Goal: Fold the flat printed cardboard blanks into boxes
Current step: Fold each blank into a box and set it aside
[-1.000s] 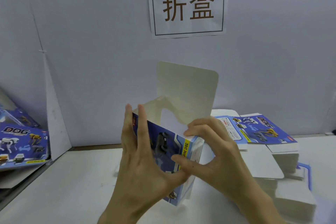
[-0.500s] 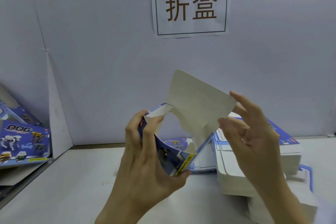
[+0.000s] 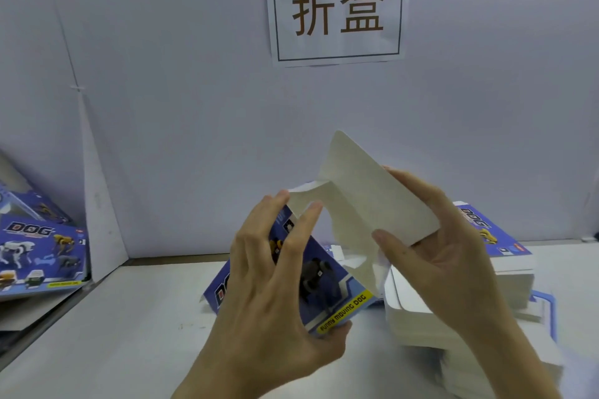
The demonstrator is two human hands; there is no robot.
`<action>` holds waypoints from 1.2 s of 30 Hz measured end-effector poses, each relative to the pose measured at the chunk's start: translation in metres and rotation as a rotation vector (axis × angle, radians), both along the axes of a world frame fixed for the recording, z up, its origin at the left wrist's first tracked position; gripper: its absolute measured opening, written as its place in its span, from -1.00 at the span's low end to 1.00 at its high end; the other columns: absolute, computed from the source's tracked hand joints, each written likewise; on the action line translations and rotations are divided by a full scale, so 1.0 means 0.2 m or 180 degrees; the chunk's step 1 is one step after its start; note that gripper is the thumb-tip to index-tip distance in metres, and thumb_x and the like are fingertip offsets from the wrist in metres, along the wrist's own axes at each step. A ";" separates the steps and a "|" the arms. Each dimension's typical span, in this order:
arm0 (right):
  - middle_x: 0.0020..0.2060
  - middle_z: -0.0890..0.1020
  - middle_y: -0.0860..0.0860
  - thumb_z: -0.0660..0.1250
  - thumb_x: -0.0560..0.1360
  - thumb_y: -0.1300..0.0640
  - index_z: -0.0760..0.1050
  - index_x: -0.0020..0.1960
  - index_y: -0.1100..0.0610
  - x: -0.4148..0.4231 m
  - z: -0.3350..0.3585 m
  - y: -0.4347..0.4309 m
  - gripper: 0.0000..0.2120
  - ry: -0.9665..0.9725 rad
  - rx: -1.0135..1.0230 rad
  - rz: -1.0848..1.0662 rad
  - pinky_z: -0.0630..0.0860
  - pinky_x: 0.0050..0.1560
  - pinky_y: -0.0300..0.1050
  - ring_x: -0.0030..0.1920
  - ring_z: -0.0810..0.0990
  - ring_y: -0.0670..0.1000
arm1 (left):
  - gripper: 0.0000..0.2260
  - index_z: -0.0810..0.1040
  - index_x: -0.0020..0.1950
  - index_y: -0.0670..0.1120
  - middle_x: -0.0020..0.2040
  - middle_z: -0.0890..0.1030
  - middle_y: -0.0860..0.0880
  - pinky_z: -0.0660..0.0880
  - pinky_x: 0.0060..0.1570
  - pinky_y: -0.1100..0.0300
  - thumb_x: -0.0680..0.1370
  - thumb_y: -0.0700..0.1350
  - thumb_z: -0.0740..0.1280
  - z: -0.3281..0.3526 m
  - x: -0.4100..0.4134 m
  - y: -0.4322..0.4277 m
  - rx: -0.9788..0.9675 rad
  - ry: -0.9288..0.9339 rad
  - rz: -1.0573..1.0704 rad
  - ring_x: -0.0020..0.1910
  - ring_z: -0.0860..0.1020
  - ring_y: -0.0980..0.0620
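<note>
Partly formed box (image 3: 327, 288) held over the middle of the table (image 3: 129, 317), tilted, printed blue face toward the camera (yellow strip reads FUNNY MOVING DOG); its lower left corner sits close to the table, contact cannot be told; left hand (image 3: 278, 295) grips the box, fingers (image 3: 304, 230) spread across the printed face and thumb hooked under the lower edge; a large white flap (image 3: 372, 201) rises from the box's top end, unprinted side showing, leaning to the right; right hand (image 3: 444, 256) pinches this flap, thumb on the near side, the other fingers curled behind its upper edge; stack of flat blanks (image 3: 486, 230) lies at the right edge of the table, just behind and below the right hand, top sheet printed side up with DOG lettering visible, white edges of many sheets beneath it; a blue rim (image 3: 547, 311) shows at the right side of the stack, what it belongs to is not clear; printed boxes (image 3: 42, 253) of the same design lean together past the left edge of the table; paper sign (image 3: 337, 6) with two large brown characters in a dark frame is fixed to the pale wall (image 3: 194, 107) behind the table
</note>
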State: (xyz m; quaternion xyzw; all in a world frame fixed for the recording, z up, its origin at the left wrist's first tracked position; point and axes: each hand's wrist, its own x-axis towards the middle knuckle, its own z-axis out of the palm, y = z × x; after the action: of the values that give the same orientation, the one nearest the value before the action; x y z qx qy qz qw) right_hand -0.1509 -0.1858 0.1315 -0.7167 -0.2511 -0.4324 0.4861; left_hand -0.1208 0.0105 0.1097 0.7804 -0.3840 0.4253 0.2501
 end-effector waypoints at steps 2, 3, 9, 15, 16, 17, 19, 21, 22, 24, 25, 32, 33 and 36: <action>0.14 0.62 -0.21 0.40 0.40 0.32 0.51 0.22 -0.26 -0.01 0.00 -0.03 -0.42 0.0121 0.0187 0.0506 0.55 -0.01 -0.33 0.11 0.61 -0.15 | 0.06 -0.02 0.56 0.02 0.45 0.09 -0.04 0.43 0.22 0.04 0.19 0.28 0.40 0.01 0.02 0.03 0.0027 0.0042 0.0038 0.45 0.22 -0.05; 0.08 0.65 -0.17 0.46 0.37 0.30 0.55 0.17 -0.23 -0.01 0.00 -0.05 -0.47 0.0247 0.0350 0.0696 0.56 -0.02 -0.32 0.08 0.63 -0.14 | 0.09 -0.02 0.57 0.00 0.44 0.09 -0.03 0.44 0.21 0.06 0.17 0.29 0.42 0.01 0.02 0.04 0.0036 0.0080 0.0049 0.44 0.24 -0.04; 0.00 0.68 -0.16 0.47 0.30 0.27 0.53 0.17 -0.10 0.03 -0.05 -0.04 -0.50 0.0702 0.0546 0.0590 0.55 -0.06 -0.37 0.01 0.66 -0.14 | -0.02 0.19 0.52 -0.14 0.46 0.14 -0.07 0.42 0.28 -0.08 0.22 0.28 0.40 0.02 0.00 0.02 0.0145 -0.0226 0.0114 0.46 0.21 -0.11; 0.05 0.65 -0.13 0.37 0.47 0.02 0.47 0.28 -0.23 0.00 -0.02 0.03 -0.60 0.0651 -0.0046 0.0549 0.54 0.03 -0.25 0.04 0.63 -0.05 | -0.03 0.21 0.50 -0.04 0.52 0.06 -0.07 0.33 0.23 0.00 0.17 0.32 0.39 0.04 0.01 0.05 0.0108 -0.0179 0.0274 0.44 0.19 -0.12; 0.08 0.64 -0.12 0.35 0.48 -0.03 0.42 0.34 -0.23 -0.01 -0.02 0.04 -0.56 0.0739 -0.0174 0.0575 0.53 0.06 -0.22 0.07 0.62 -0.04 | -0.04 0.23 0.48 -0.05 0.50 0.10 -0.08 0.32 0.25 -0.01 0.17 0.31 0.40 0.04 0.02 0.06 0.0128 -0.0190 0.0271 0.43 0.19 -0.12; 0.13 0.62 -0.13 0.34 0.48 -0.08 0.37 0.39 -0.23 -0.01 -0.02 0.04 -0.51 0.0812 -0.0299 0.0591 0.51 0.10 -0.22 0.11 0.61 -0.06 | -0.05 0.25 0.46 -0.05 0.47 0.15 -0.09 0.31 0.27 -0.02 0.16 0.30 0.41 0.04 0.02 0.06 0.0147 -0.0198 0.0266 0.41 0.20 -0.12; 0.28 0.55 -0.19 0.33 0.46 -0.18 0.32 0.44 -0.22 -0.01 -0.02 0.05 -0.45 0.0883 -0.0458 0.0623 0.44 0.19 -0.27 0.28 0.52 -0.07 | -0.09 0.28 0.43 -0.02 0.41 0.22 -0.09 0.31 0.25 0.02 0.15 0.29 0.42 0.04 0.03 0.07 0.0169 -0.0176 0.0284 0.38 0.23 -0.11; 0.34 0.49 -0.21 0.28 0.44 -0.31 0.32 0.43 -0.25 -0.02 -0.01 0.06 -0.43 0.0963 -0.0458 0.0730 0.40 0.22 -0.30 0.36 0.45 -0.07 | -0.13 0.31 0.39 0.02 0.37 0.25 -0.08 0.33 0.20 0.08 0.14 0.29 0.43 0.04 0.04 0.09 0.0154 -0.0135 0.0295 0.35 0.25 -0.10; 0.35 0.48 -0.22 0.26 0.44 -0.35 0.34 0.41 -0.26 -0.02 -0.01 0.06 -0.44 0.0982 -0.0484 0.0759 0.39 0.24 -0.31 0.38 0.43 -0.10 | -0.14 0.32 0.37 0.02 0.36 0.26 -0.08 0.35 0.19 0.09 0.14 0.27 0.45 0.04 0.05 0.09 0.0155 -0.0133 0.0281 0.34 0.26 -0.09; 0.38 0.43 -0.25 0.25 0.45 -0.33 0.40 0.37 -0.26 -0.02 -0.01 0.08 -0.49 0.1013 -0.0589 0.0791 0.38 0.25 -0.33 0.41 0.37 -0.15 | -0.17 0.35 0.34 -0.03 0.35 0.29 -0.09 0.41 0.20 0.01 0.15 0.24 0.48 0.03 0.05 0.09 0.0191 -0.0206 0.0265 0.34 0.28 -0.12; 0.39 0.41 -0.26 0.26 0.45 -0.28 0.43 0.35 -0.24 -0.02 -0.02 0.10 -0.52 0.1053 -0.0583 0.0831 0.40 0.24 -0.32 0.42 0.36 -0.16 | -0.17 0.35 0.34 -0.05 0.36 0.29 -0.11 0.43 0.21 -0.05 0.16 0.23 0.49 0.03 0.06 0.09 0.0202 -0.0249 0.0277 0.35 0.28 -0.15; 0.25 0.59 -0.08 0.31 0.36 -0.07 0.50 0.27 -0.14 0.01 -0.02 0.13 -0.53 0.1465 0.0456 0.1473 0.53 0.10 -0.22 0.27 0.54 -0.07 | -0.25 0.31 0.36 0.03 0.46 0.10 -0.06 0.53 0.10 -0.15 0.23 0.20 0.44 0.03 0.04 0.06 0.0126 -0.0280 -0.0037 0.47 0.26 -0.22; 0.25 0.59 -0.10 0.33 0.31 -0.07 0.51 0.27 -0.16 0.01 -0.01 0.10 -0.49 0.1646 0.0496 0.1554 0.53 0.09 -0.23 0.27 0.54 -0.09 | -0.27 0.33 0.33 0.03 0.47 0.09 -0.06 0.53 0.10 -0.15 0.23 0.20 0.45 0.03 0.03 0.05 0.0182 -0.0340 -0.0046 0.48 0.24 -0.20; 0.21 0.61 -0.10 0.34 0.18 -0.04 0.52 0.25 -0.15 0.02 -0.02 0.06 -0.39 0.1982 0.0542 0.1576 0.54 0.02 -0.27 0.21 0.58 -0.09 | -0.26 0.35 0.29 0.05 0.46 0.10 -0.07 0.54 0.09 -0.12 0.19 0.21 0.50 0.01 0.03 0.02 0.0346 -0.0410 0.0028 0.44 0.27 -0.16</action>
State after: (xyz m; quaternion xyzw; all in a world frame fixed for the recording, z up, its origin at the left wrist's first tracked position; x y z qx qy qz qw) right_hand -0.1461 -0.1741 0.1281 -0.6884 -0.2202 -0.0838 0.6860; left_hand -0.1148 0.0144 0.1121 0.7656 -0.4183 0.4543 0.1802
